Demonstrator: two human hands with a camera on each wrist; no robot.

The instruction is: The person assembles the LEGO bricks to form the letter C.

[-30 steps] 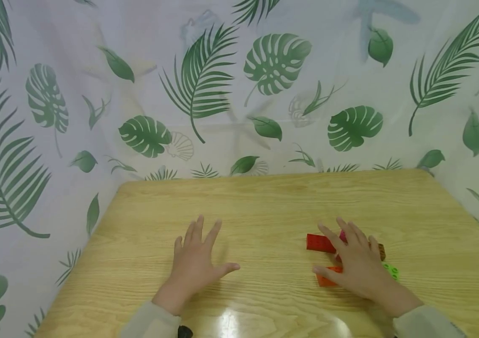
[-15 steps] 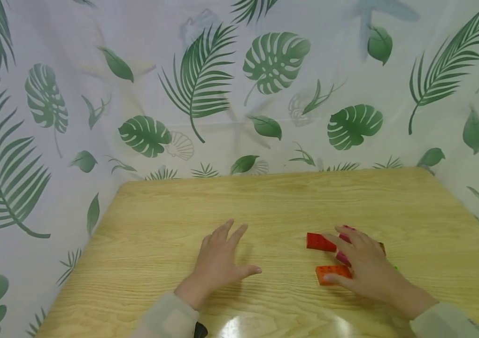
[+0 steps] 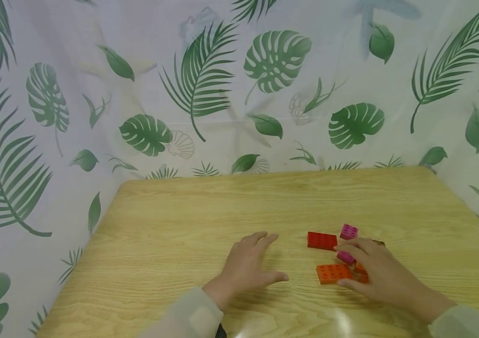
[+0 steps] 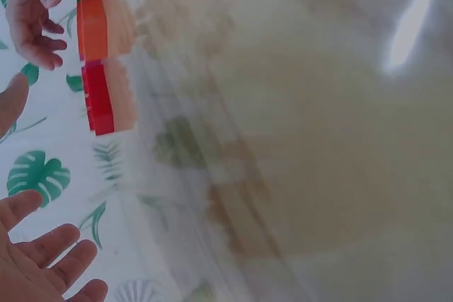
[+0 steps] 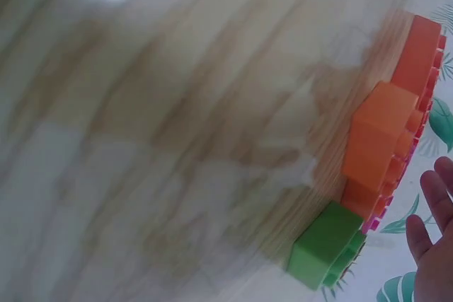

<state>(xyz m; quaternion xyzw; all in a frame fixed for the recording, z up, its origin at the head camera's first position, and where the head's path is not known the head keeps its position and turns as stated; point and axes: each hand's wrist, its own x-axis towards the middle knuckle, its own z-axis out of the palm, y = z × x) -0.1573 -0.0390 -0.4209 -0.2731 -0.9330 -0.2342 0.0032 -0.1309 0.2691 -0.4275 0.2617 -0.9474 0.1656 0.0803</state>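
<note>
Observe left hand point(image 3: 243, 266) with fingers and thumb spread, above desk point(image 3: 180, 220), left of right hand point(image 3: 381, 270). Observe right hand likewise with fingers and thumb parted. Locate red brick point(image 3: 322, 241) left of right fingertips, orange brick point(image 3: 330, 272) just beyond right thumb tip, pink brick point(image 3: 349, 231) beyond right fingers, green brick point(image 5: 324, 247) beneath right hand

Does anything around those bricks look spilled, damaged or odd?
Nothing stands out. The red brick, leftmost orange brick and far pink brick lie studs-up on the table, with no visible damage or spill. In the head view, the right hand partly covers the rest.
</note>
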